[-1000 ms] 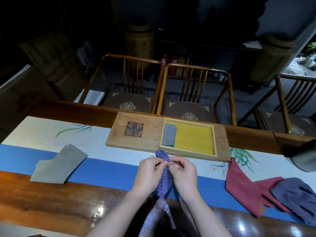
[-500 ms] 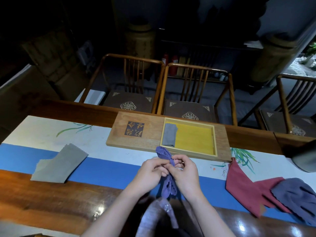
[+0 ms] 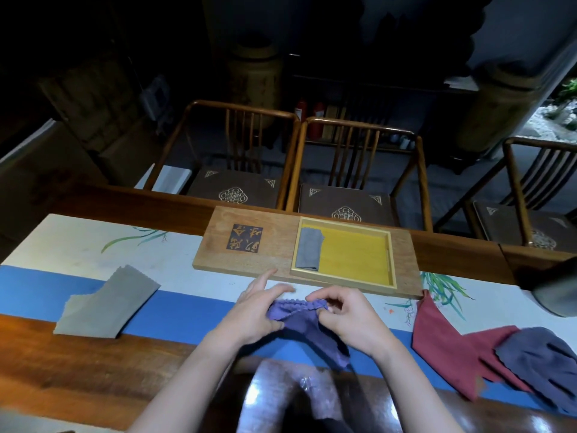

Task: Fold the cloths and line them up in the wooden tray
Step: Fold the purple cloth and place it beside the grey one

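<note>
A purple cloth (image 3: 307, 326) hangs between my two hands just in front of the wooden tray (image 3: 402, 264). My left hand (image 3: 254, 310) pinches its upper left edge and my right hand (image 3: 349, 317) pinches its upper right edge, so the top edge is stretched between them. The tray has a yellow recess, and a folded grey cloth (image 3: 309, 253) lies against the recess's left side. A beige cloth (image 3: 106, 303) lies flat at the left. A dark red cloth (image 3: 449, 339) and a blue-grey cloth (image 3: 543, 360) lie crumpled at the right.
The blue and white table runner (image 3: 187, 310) covers the wooden table (image 3: 78, 373). Three wooden chairs (image 3: 237, 170) stand behind the far table edge. A dark rounded object (image 3: 559, 292) sits at the right edge. A shiny dark shape (image 3: 296, 398) shows below my wrists.
My hands have moved apart and drawn the bunched purple cloth out sideways, so its top edge now spans between them.
</note>
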